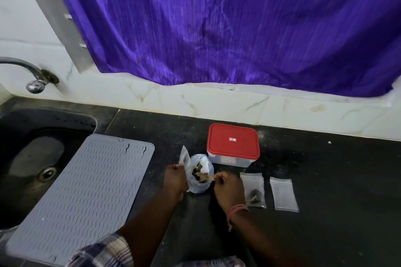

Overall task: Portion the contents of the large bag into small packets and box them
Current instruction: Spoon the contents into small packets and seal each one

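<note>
A large clear plastic bag (198,180) with dark, brownish pieces inside stands on the black counter (325,180). My left hand (174,181) grips the bag's left edge and holds its mouth open. My right hand (227,188) pinches a thin brown piece at the bag's right rim. Right of that hand lies a small clear packet (253,192) with dark contents, and beside it an empty small packet (283,194). A clear box with a red lid (233,144), closed, stands just behind the bag.
A grey ribbed silicone mat (86,182) lies to the left, partly over a dark sink (32,158) with a tap (32,76). A white tiled wall and a purple curtain (238,24) stand behind the counter.
</note>
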The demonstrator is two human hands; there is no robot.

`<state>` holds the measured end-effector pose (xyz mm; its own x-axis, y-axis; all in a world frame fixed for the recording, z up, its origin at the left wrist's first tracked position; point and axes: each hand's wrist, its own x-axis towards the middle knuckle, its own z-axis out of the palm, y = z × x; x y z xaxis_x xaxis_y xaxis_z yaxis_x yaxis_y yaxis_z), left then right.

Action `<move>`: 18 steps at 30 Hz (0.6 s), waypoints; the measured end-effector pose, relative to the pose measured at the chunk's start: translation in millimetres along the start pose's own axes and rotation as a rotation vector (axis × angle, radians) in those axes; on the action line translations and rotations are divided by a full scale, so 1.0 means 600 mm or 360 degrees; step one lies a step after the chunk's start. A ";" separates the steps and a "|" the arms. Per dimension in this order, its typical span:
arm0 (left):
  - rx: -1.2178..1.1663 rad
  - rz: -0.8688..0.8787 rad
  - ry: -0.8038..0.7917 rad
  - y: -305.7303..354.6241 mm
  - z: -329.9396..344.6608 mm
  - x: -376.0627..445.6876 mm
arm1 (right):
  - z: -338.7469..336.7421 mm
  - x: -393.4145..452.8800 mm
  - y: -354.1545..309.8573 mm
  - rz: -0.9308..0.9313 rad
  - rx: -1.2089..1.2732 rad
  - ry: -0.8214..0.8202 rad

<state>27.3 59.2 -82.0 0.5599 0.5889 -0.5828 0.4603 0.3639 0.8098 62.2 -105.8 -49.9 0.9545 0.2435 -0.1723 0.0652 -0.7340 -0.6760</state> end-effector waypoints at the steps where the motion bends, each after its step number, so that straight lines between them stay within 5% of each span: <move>1: -0.0010 -0.0001 -0.0036 0.001 0.001 -0.004 | 0.005 0.002 0.002 0.0026 0.0012 -0.0020; 7: -0.0050 0.0005 -0.0183 0.001 -0.008 -0.005 | 0.006 0.013 0.014 0.0740 0.0731 0.0040; 18: 0.0210 0.0113 0.0333 0.006 -0.009 -0.003 | -0.019 0.005 0.005 0.0710 0.1062 0.0072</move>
<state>24.0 63.5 -77.9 0.4458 0.7512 -0.4868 0.5185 0.2267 0.8245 68.8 -114.8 -44.2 0.8615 -0.0197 -0.5074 -0.4990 -0.2188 -0.8386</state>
